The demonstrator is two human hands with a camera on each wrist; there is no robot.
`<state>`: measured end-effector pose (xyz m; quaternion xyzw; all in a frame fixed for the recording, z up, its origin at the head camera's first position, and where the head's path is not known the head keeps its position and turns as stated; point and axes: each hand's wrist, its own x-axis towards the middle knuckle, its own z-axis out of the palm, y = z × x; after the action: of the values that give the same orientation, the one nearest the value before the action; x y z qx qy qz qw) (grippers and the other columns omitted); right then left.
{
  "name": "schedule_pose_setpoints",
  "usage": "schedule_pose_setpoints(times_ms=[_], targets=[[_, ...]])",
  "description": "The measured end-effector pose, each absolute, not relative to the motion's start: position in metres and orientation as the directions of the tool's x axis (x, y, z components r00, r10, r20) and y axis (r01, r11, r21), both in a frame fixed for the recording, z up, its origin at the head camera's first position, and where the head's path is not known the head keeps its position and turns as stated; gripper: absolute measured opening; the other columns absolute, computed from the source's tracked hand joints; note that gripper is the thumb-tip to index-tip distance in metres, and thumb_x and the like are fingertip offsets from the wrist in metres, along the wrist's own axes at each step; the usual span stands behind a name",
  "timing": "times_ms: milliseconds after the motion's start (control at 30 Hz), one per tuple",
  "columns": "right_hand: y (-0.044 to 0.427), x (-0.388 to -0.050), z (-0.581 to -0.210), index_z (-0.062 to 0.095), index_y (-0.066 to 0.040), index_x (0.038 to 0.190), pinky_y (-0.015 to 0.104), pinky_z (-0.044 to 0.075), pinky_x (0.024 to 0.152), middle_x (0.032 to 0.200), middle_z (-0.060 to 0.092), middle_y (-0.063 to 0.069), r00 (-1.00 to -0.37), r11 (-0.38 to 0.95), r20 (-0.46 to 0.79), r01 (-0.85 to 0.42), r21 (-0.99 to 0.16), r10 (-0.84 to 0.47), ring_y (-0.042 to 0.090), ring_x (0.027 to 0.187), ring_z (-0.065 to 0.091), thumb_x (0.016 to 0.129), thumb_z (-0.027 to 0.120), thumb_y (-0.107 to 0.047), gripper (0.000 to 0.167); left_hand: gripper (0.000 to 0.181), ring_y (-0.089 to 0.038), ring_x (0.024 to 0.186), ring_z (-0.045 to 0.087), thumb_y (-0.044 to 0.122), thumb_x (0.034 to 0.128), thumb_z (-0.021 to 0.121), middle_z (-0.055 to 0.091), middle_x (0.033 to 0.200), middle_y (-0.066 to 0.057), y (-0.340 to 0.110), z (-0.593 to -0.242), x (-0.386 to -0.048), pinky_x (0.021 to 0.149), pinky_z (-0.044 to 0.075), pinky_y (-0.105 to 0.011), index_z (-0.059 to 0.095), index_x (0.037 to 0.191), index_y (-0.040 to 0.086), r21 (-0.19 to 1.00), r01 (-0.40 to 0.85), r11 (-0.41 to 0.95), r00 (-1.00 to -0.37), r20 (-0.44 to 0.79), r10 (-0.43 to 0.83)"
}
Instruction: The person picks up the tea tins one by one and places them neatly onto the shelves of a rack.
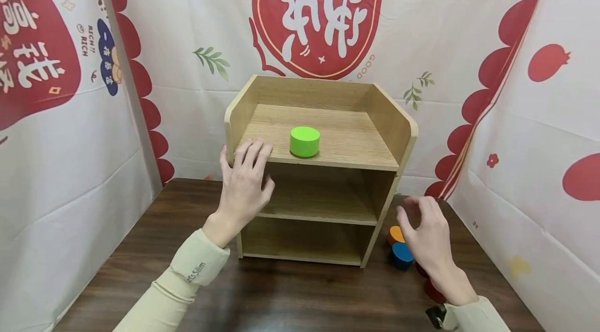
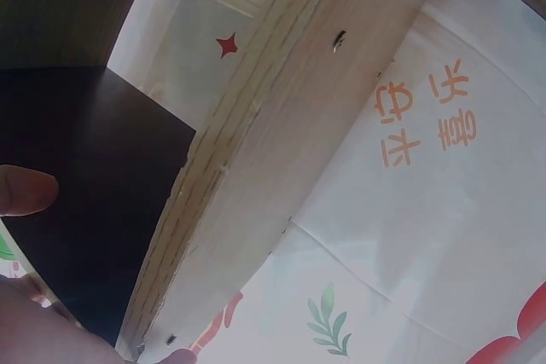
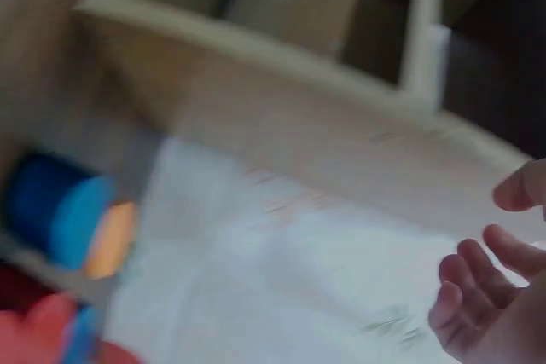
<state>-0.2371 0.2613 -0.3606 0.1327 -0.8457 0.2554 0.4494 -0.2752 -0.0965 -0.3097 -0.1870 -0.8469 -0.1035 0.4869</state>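
A wooden shelf unit (image 1: pixel 319 162) stands on the table, with a green round block (image 1: pixel 304 142) on its top board near the front edge. My left hand (image 1: pixel 245 186) grips the unit's upper left front corner, fingers bent over the board and thumb lower in front. The left wrist view shows the hand (image 2: pixel 51 326) beside the side panel (image 2: pixel 256 159). To the right of the unit my right hand (image 1: pixel 428 235) hovers with loosely bent fingers, holding nothing. Blurred in the right wrist view, that hand (image 3: pixel 499 309) is apart from the shelf unit (image 3: pixel 281 117).
An orange block (image 1: pixel 396 235) and a blue round block (image 1: pixel 402 255) sit right of the unit. Red pieces (image 1: pixel 435 291) lie partly hidden under my right hand and wrist. Printed cloth (image 1: pixel 187 24) hangs behind and at both sides of the dark table (image 1: pixel 281 300).
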Motion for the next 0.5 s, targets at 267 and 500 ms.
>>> schedule_pose_setpoints(times_ms=[267,500], targets=[[0.300,-0.249,-0.412,0.061,0.013,0.105,0.054,0.049,0.068,0.096,0.059,0.030,-0.868,0.926,0.496,-0.177,-0.333,0.013,0.037,0.077,0.059,0.080,0.072,-0.017,0.041,0.066,-0.029,0.132,0.039,0.012,0.0718,0.071,0.052,0.136,-0.010,-0.097,-0.310,-0.275,0.108,0.019,-0.069,0.049,0.133,0.011,-0.005,0.417,0.909,-0.468,0.856,0.219],[0.311,-0.258,-0.430,0.053,0.016,0.099,0.039,0.047,0.058,0.081,0.055,0.020,-0.996,0.950,0.081,0.008,-0.313,0.035,0.026,0.068,0.052,0.081,0.072,-0.029,0.051,0.065,-0.029,0.132,0.039,0.012,0.0722,0.070,0.052,0.137,-0.010,-0.097,-0.310,-0.274,0.108,0.019,-0.069,0.049,0.134,0.012,-0.004,0.421,0.907,-0.468,0.855,0.222]])
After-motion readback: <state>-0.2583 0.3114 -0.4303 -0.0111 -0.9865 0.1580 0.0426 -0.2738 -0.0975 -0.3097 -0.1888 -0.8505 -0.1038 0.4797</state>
